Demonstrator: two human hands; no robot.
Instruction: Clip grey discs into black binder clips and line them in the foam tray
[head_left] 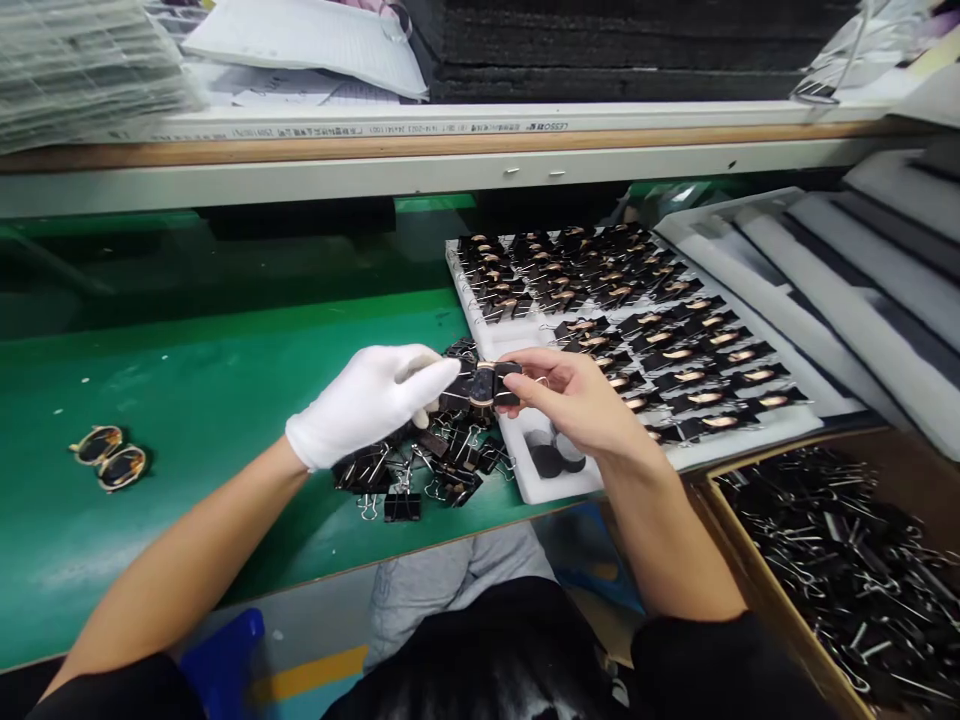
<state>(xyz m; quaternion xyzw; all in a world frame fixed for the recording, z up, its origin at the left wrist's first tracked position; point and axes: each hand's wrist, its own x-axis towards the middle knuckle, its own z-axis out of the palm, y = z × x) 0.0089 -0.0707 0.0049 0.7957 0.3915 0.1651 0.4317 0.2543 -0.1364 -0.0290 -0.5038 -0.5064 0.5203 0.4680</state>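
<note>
My left hand, in a white glove, is closed at the left side of a small dark piece with a tan edge. A black binder clip sits at that side, by the gloved thumb. My right hand, bare, pinches another black binder clip at the piece's right side. Beneath my hands lies a loose pile of binder clips on the green tabletop. Next to my right hand, dark round discs rest at the near corner of a white foam tray.
Rows of clipped tan-edged pieces fill much of the tray. A cardboard box of binder clips stands at right, below layered grey and white foam sheets. Tortoiseshell-patterned round glasses lie at left. A shelf edge crosses behind.
</note>
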